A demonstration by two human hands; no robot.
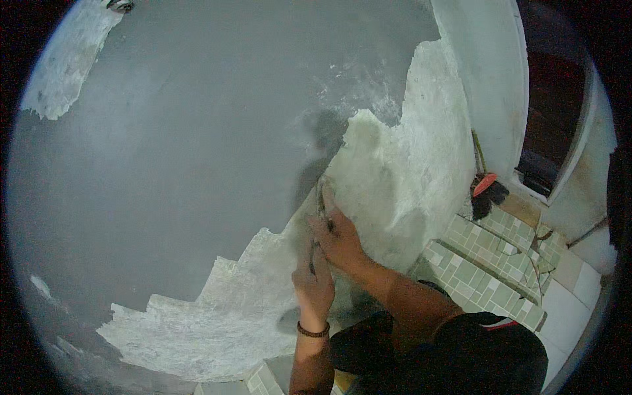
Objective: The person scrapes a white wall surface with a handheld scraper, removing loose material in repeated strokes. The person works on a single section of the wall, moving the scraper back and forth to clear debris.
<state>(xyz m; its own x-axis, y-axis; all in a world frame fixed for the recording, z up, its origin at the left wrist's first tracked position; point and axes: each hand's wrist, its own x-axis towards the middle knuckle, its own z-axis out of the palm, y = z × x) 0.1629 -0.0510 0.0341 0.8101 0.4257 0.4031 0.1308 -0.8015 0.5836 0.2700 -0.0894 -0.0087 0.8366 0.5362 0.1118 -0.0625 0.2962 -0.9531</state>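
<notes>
My right hand (339, 237) is closed around a thin, dark hand tool (321, 197), possibly a scraper, whose far end lies against the wall where dark gray coating (197, 148) meets a pale bare patch (375, 177). Just below it, my left hand (314, 281), with a brown beaded bracelet at the wrist, grips a dark, narrow part (312, 259). Whether both hands hold one tool or two cannot be told. The border between coating and pale surface is jagged. Shadows of my head and hands fall around the tool.
At the right, a broom (485, 185) with a red head and dark bristles leans by the wall. Near it are tiled steps (484, 266), a cable (535, 269) and a dark doorway (555, 103). A fixture (120, 6) sits at the top left.
</notes>
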